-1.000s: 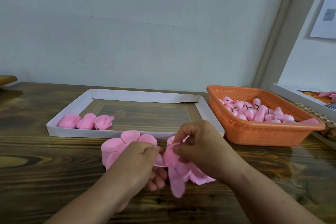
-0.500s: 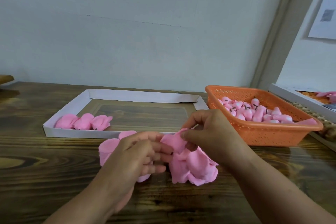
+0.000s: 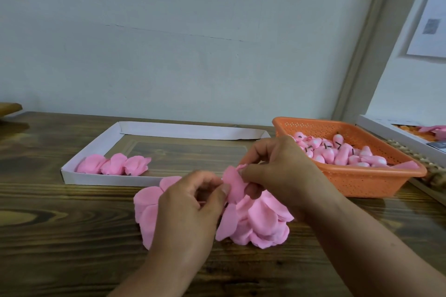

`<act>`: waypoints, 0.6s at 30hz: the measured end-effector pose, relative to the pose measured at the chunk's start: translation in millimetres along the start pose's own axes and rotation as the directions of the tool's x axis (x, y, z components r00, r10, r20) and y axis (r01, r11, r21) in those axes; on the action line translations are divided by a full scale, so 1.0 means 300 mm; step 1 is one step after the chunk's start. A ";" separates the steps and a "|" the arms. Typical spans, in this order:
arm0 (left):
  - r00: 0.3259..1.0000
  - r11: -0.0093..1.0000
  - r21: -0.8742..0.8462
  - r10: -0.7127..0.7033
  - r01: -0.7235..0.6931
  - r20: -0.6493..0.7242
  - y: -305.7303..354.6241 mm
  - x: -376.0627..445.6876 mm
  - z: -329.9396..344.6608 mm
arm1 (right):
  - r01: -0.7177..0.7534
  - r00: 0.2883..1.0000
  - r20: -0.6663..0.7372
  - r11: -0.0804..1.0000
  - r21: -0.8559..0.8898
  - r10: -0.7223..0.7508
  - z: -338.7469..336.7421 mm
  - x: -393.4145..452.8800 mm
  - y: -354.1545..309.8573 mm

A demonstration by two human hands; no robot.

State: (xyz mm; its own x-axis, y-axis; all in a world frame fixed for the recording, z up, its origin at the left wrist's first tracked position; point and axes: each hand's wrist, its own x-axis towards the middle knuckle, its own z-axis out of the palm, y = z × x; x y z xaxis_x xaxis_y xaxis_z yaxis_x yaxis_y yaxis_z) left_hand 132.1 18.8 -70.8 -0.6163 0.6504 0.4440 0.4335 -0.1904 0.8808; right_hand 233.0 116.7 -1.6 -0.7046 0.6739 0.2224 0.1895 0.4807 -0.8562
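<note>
Petal cluster [image 3: 260,222] soft pink, thin overlapping lobes, pinched by both hands.

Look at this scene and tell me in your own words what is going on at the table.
A person works with both bare hands above a wooden table. The right hand and the left hand both pinch one pink petal, over a heap of loose petals lying on the table. Behind them, a white tray holds three pink flowers at its left end. An orange basket to the right holds pink buds.
</note>
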 end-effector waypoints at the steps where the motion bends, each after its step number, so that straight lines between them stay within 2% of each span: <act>1: 1.000 0.999 0.032 0.020 -0.020 0.003 -0.001 -0.007 0.005 | -0.003 1.000 -0.014 1.000 0.006 0.003 -0.001 0.003 0.002; 5: 1.000 0.999 0.041 0.020 -0.021 0.020 -0.001 -0.021 0.018 | -0.035 0.999 -0.013 0.998 0.059 0.036 -0.005 0.014 0.015; 8: 0.997 0.999 -0.039 -0.033 0.035 0.064 0.005 -0.019 0.019 | -0.067 0.998 0.019 0.993 0.094 0.066 -0.002 0.016 0.027; 13: 0.968 0.967 -0.206 -0.100 0.149 0.230 0.013 0.001 0.008 | -0.124 0.989 0.100 0.973 0.194 0.106 -0.003 0.013 0.030; 18: 0.925 0.882 -0.365 -0.170 0.296 0.339 -0.010 0.023 -0.009 | -0.176 0.965 0.236 0.956 0.236 0.119 -0.021 0.023 0.025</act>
State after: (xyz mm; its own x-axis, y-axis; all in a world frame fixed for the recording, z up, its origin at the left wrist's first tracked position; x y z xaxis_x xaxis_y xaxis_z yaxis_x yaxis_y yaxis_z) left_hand 124.8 21.8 -69.9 -0.4216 0.8833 0.2050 -0.0402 -0.2441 0.9689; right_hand 233.8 128.6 -3.6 -0.8182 0.5749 0.0028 0.1432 0.2085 -0.9675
